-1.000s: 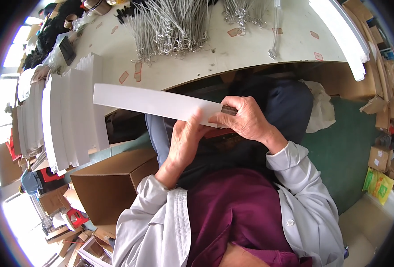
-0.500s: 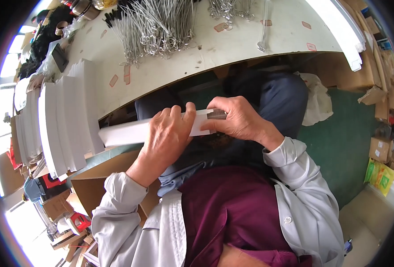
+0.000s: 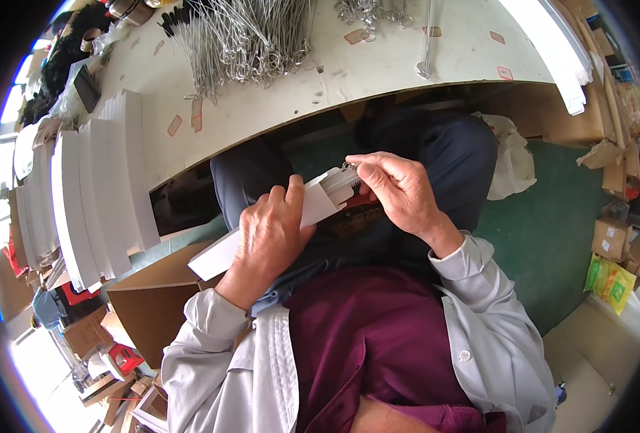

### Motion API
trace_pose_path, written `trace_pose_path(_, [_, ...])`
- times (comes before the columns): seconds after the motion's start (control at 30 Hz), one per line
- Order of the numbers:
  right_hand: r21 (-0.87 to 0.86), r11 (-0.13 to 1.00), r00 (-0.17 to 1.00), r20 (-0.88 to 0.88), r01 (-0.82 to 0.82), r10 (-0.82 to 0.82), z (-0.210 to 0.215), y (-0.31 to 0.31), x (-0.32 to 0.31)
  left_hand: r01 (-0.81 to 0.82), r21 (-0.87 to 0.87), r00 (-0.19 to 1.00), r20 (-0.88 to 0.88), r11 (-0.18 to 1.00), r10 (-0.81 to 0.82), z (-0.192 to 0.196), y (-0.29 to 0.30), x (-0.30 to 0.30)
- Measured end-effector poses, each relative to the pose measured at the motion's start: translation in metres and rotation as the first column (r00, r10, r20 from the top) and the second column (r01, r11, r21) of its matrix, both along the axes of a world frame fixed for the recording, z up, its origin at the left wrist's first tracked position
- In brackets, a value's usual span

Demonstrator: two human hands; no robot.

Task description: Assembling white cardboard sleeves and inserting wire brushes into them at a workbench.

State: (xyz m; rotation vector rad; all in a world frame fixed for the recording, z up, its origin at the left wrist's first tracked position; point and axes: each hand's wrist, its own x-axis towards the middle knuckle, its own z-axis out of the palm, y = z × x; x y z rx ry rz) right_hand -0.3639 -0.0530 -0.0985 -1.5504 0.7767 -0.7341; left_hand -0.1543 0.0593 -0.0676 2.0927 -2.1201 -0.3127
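Note:
Above my lap, a long narrow white carton (image 3: 325, 204) slants up to the right, with my left hand (image 3: 271, 229) wrapped around its middle. Its upper right end is open, flaps out. From that end sticks a bunch of thin wire brushes (image 3: 343, 182), grey and ridged, with small metal loops at the tip. My right hand (image 3: 401, 193) pinches those tips between thumb and fingers. How far the brushes reach inside is hidden by the carton.
On the pale table (image 3: 240, 119) lies a big pile of wire-handled brushes (image 3: 255, 43), with a smaller bunch (image 3: 370, 13) beside it. Flat white cartons (image 3: 99, 191) stand stacked at left. An open cardboard box (image 3: 154, 296) sits below. A white plastic bag (image 3: 509, 159) hangs right of my knee.
The carton has tilted, its open end higher and its other end drawn away from the stack. My right hand has shifted slightly right, off the carton's edge and onto the brush tips.

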Motion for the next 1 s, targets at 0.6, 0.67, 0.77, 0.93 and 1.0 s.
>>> trace_pose_path(0.6, [0.278,0.959,0.997,0.032,0.054,-0.066,-0.010,0.015,0.017,-0.082,0.033,0.988,-0.127,0.996,0.085,-0.012,0.005,-0.006])
trace_pose_path(0.67, [0.332,0.941,0.998,-0.011,0.062,-0.062,-0.009,0.017,0.021,-0.092,-0.009,0.984,-0.152,0.996,0.089,-0.014,0.004,-0.007])
trace_pose_path(0.77, [0.219,0.964,0.988,0.006,0.148,-0.153,-0.013,0.016,0.025,-0.102,-0.033,0.981,-0.169,0.994,0.095,-0.016,0.003,-0.010])
trace_pose_path(0.93, [0.244,0.962,0.991,-0.077,0.126,-0.110,-0.012,0.019,0.027,-0.130,-0.032,0.976,-0.180,0.991,0.122,-0.024,0.003,-0.013])
trace_pose_path(1.0, [0.266,0.955,0.990,-0.074,0.135,-0.120,-0.014,0.022,0.028,-0.136,-0.037,0.976,-0.176,0.990,0.127,-0.025,0.003,-0.014])
